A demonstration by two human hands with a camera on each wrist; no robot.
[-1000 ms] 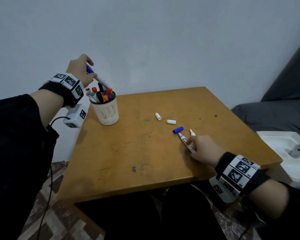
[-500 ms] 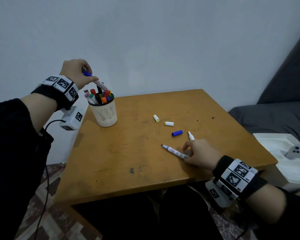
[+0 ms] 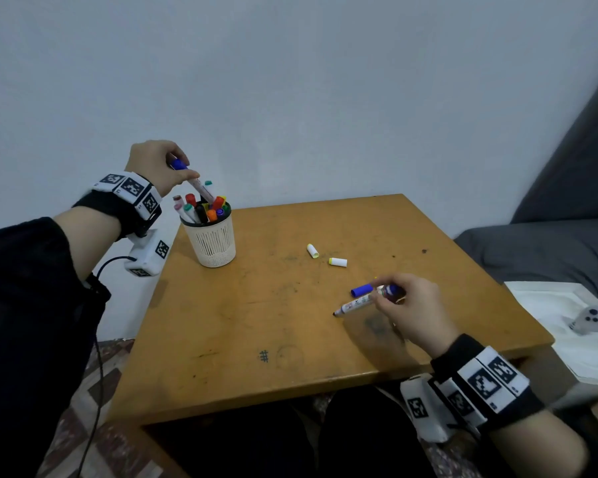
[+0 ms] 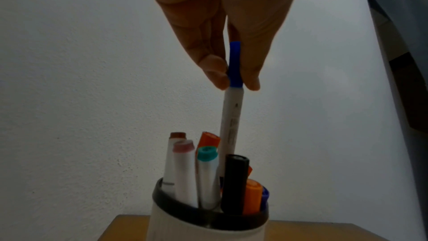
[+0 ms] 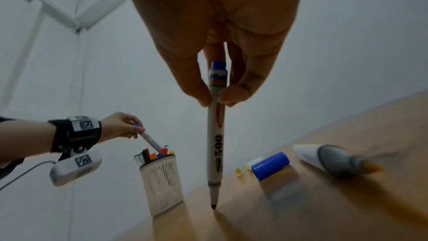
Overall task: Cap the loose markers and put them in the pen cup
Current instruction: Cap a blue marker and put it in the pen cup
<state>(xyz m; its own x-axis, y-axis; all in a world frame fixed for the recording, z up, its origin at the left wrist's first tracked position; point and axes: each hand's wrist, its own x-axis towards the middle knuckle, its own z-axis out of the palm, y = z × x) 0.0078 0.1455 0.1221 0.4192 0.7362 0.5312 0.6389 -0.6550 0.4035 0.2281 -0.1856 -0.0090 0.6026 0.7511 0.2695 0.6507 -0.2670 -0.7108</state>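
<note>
The left hand (image 3: 156,163), pinching a capped marker (image 4: 230,116), has lowered it into the pen cup (image 3: 210,241). The right hand (image 3: 411,305) has lifted an uncapped marker (image 5: 215,140) off the table (image 3: 221,322), pinched; its blue cap (image 3: 361,290) comes next.

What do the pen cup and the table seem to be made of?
The pen cup looks like moulded plastic: matte off-white wall with thin vertical slots and a dark rim, though I cannot be sure. The table looks like wood or wood veneer with a smooth yellow-brown finish, worn: it shows dark scuffs and ink marks.
</note>
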